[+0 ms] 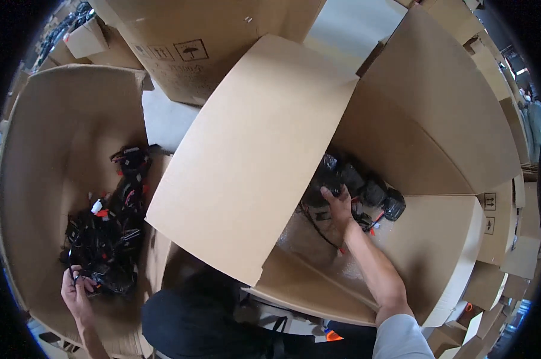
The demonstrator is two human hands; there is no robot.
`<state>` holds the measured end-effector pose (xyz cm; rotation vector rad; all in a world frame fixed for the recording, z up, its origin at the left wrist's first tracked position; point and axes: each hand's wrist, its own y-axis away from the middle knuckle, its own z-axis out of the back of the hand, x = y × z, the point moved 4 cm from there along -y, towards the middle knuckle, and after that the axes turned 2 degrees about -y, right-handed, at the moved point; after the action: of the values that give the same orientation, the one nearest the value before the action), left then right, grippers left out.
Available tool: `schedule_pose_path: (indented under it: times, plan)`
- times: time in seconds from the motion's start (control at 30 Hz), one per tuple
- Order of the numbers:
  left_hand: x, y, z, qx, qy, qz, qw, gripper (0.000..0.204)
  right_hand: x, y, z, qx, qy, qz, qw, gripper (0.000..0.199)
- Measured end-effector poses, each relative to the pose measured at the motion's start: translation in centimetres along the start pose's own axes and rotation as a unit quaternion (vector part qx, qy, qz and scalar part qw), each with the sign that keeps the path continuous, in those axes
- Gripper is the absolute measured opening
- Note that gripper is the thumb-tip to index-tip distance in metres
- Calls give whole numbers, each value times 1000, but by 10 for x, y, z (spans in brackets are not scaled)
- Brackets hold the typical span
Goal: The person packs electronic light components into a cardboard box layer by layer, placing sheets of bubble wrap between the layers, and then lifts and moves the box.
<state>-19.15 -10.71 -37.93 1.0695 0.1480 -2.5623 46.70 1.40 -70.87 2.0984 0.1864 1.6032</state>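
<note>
1. Down inside the right box [450, 239] — the right hand [337, 203] reaches deep, arm stretched past the big flap [252, 161]. Fingers [329, 192] curl over the top of a dark bagged part [330, 176] at the near end of a short row of black parts [378, 194]. Grip looks partial: laid on and closing, not wrapped round. Whether the part is lifted I cannot tell.

2. Left box [55, 119] — the left hand [74, 288] sits at the near edge of a tangled black pile [106, 239], cables and parts with red and white bits. Fingers [79, 279] pinch a small black piece at the pile's edge; the thumb side is closed on it, the rest half hidden.

3. Risks, as judged from here:
- Flap leans over the right box and hides part of its floor. It could drop onto the forearm or block the lift.
- Black cord [318, 230] trails from the row toward the near wall. Pull one part and the cord may drag its neighbours along.
- Bag film is slick; a top-only hold could slip.
- Left pile is knotted — tugging one piece may haul up a clump or snag a connector.
- Both arms spread wide, eyes on one box only; the other hand works half blind.

4. Other cartons [181, 54] stand all round.
</note>
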Motion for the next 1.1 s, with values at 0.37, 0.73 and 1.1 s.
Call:
schedule_pose_path:
  times: [0.37,0.73,1.1]
  plan:
    - [15,-5,0,-5,57,-5,998,22,-72,-32,22,-57,159,4,986,70]
    - [-64,3,-17,-86,68,44,993,23,-70,-36,81,2,751,227,619,62]
    - [-186,55,96,-64,369,-178,910,26,221,242,-254,284,399,221,844,39]
